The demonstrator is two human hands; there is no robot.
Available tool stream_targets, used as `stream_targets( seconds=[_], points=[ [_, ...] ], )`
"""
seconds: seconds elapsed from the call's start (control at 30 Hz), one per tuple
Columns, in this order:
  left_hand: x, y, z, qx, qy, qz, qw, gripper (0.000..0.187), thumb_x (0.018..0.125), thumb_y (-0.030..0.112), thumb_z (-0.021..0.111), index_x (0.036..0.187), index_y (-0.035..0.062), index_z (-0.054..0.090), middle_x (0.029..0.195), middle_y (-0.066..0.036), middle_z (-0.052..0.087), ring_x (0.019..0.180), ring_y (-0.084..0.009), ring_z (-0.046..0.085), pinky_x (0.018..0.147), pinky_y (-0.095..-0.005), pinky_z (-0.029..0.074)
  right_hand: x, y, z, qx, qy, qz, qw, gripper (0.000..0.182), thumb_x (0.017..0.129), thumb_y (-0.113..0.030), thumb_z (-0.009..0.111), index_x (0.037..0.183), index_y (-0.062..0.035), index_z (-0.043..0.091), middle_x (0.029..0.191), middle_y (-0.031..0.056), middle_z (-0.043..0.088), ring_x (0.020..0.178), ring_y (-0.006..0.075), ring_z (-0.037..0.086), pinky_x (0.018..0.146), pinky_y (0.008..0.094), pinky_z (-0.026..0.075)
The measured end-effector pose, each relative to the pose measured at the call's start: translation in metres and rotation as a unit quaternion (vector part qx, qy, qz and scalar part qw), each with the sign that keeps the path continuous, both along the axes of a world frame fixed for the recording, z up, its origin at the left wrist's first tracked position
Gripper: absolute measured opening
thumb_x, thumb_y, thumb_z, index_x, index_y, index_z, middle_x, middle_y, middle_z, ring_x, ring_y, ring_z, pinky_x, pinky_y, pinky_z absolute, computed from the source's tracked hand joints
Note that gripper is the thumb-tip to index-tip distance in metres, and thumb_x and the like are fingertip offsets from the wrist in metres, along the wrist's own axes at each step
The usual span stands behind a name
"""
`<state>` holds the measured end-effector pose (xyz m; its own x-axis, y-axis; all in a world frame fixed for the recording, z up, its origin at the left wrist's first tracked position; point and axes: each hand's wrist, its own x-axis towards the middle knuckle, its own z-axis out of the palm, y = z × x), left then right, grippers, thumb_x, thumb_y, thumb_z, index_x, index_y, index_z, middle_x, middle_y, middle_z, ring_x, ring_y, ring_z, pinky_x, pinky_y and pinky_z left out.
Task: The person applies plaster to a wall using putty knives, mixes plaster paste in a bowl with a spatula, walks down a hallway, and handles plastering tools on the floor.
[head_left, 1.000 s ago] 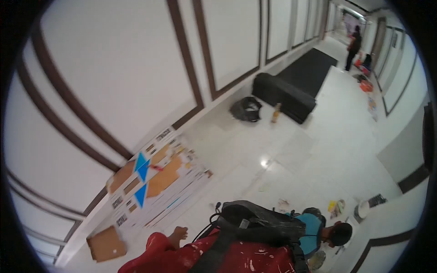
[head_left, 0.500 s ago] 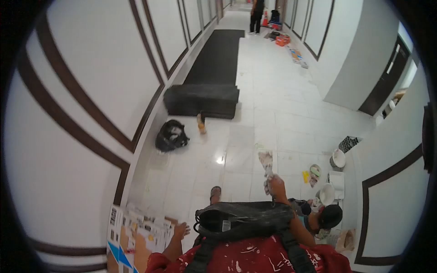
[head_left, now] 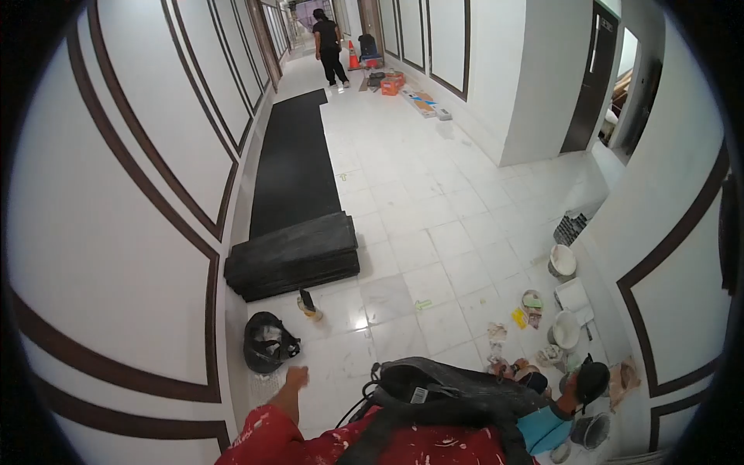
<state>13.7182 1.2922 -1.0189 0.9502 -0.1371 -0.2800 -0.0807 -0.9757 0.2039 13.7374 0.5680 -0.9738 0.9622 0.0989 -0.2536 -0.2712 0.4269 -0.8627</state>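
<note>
My left hand (head_left: 294, 377) hangs low beside my red, white-spotted shirt, near a black plastic bag (head_left: 270, 342) of whitish scraps; its fingers are blurred and nothing shows in it. At the lower right, my right hand (head_left: 500, 370) is closed around a flat, broad-ended tool (head_left: 497, 333) smeared with white. Most of that hand is hidden behind the dark open bag (head_left: 442, 387) worn across my front. Close beside it crouches a co-worker (head_left: 552, 422) in a teal top. A bottle-like container (head_left: 309, 308) with a black piece sticking up stands beyond the plastic bag.
A thick stack of black matting (head_left: 293, 254) lies along the left wall, with a long black strip (head_left: 291, 163) beyond. White buckets (head_left: 564, 329) and a tray (head_left: 573, 294) line the right wall. Further off are a standing person (head_left: 328, 50), an orange cone (head_left: 353, 56) and orange boxes (head_left: 393, 83).
My view has turned right and lifted. My left hand has moved away from the cardboard, which has left view. The tool in my right hand sits lower, beside the co-worker.
</note>
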Motion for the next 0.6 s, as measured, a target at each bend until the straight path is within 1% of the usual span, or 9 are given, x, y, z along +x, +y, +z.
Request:
stream_targets(
  seconds=[0.07,0.1,0.13,0.17,0.23,0.27,0.4,0.53,0.6],
  points=[
    [0.108,0.009,-0.007,-0.043,-0.059,0.018,0.997,0.018,0.087,0.016,0.055,0.072,0.0071,0.061,0.060,-0.010,0.058,0.056,-0.0261,0.061,0.052,-0.0407,0.049,0.007,-0.023,-0.007,0.015,0.017,-0.046,0.999,0.033,0.096,-0.029,0.055,0.122,-0.0078,0.055,0.113,0.0097,0.061,0.095,0.0326,0.063,0.081,0.0468,0.053],
    [0.154,-0.008,0.014,0.108,-0.233,-0.099,0.961,0.023,0.090,0.020,0.055,0.071,0.0065,0.060,0.061,-0.009,0.054,0.056,-0.0210,0.059,0.050,-0.0380,0.046,0.014,-0.028,0.008,-0.023,0.075,-0.087,0.993,0.033,0.096,-0.029,0.055,0.122,-0.0076,0.055,0.113,0.0098,0.061,0.095,0.0326,0.063,0.081,0.0468,0.053],
    [0.191,-0.034,0.030,-0.186,-0.071,0.068,0.978,0.018,0.091,0.024,0.056,0.086,0.0073,0.060,0.071,-0.008,0.060,0.063,-0.0191,0.061,0.053,-0.0365,0.048,0.020,-0.036,0.023,-0.047,0.117,-0.119,0.985,0.034,0.096,-0.029,0.055,0.122,-0.0075,0.055,0.113,0.0100,0.061,0.096,0.0325,0.063,0.081,0.0467,0.052],
    [0.229,-0.061,0.049,-0.445,0.006,0.282,0.850,0.021,0.092,0.027,0.057,0.101,0.0081,0.061,0.081,-0.008,0.066,0.070,-0.0172,0.063,0.056,-0.0350,0.049,0.028,-0.043,0.035,-0.059,0.144,-0.144,0.977,0.034,0.096,-0.029,0.055,0.122,-0.0074,0.055,0.113,0.0102,0.061,0.096,0.0325,0.063,0.082,0.0466,0.052],
    [0.289,-0.123,0.057,-0.641,0.075,0.364,0.671,0.027,0.093,0.028,0.059,0.107,0.0065,0.058,0.094,-0.008,0.067,0.073,-0.0152,0.063,0.056,-0.0300,0.048,0.049,-0.065,0.050,-0.070,0.167,-0.178,0.967,0.035,0.096,-0.030,0.055,0.122,-0.0071,0.055,0.113,0.0105,0.061,0.097,0.0324,0.062,0.082,0.0465,0.052],
    [0.303,-0.165,0.092,-0.666,0.071,0.348,0.656,0.028,0.093,0.027,0.059,0.110,0.0050,0.058,0.092,-0.007,0.067,0.073,-0.0154,0.062,0.057,-0.0291,0.049,0.061,-0.080,0.056,-0.070,0.172,-0.189,0.964,0.035,0.096,-0.030,0.056,0.122,-0.0069,0.055,0.114,0.0107,0.061,0.097,0.0323,0.062,0.083,0.0464,0.052],
    [0.333,-0.264,0.051,-0.609,0.169,0.339,0.697,0.031,0.090,0.028,0.064,0.109,0.0039,0.062,0.090,-0.008,0.064,0.067,-0.0146,0.059,0.052,-0.0265,0.046,0.124,-0.133,0.081,-0.094,0.192,-0.202,0.956,0.037,0.095,-0.032,0.056,0.123,-0.0064,0.055,0.114,0.0113,0.060,0.099,0.0321,0.062,0.084,0.0462,0.051],
    [0.306,-0.283,-0.066,-0.391,0.128,0.118,0.904,0.032,0.087,0.028,0.063,0.105,0.0021,0.062,0.086,-0.008,0.063,0.064,-0.0173,0.057,0.052,-0.0323,0.047,0.188,-0.175,0.104,-0.111,0.198,-0.204,0.952,0.039,0.095,-0.033,0.057,0.123,-0.0059,0.055,0.115,0.0120,0.060,0.101,0.0319,0.061,0.085,0.0459,0.050],
    [0.292,-0.297,-0.049,-0.377,0.191,0.231,0.876,0.029,0.086,0.026,0.061,0.101,0.0013,0.062,0.082,-0.009,0.062,0.063,-0.0188,0.057,0.052,-0.0350,0.047,0.219,-0.190,0.112,-0.118,0.202,-0.205,0.951,0.040,0.095,-0.033,0.057,0.123,-0.0056,0.055,0.115,0.0123,0.060,0.102,0.0318,0.060,0.086,0.0458,0.050]
  ],
)
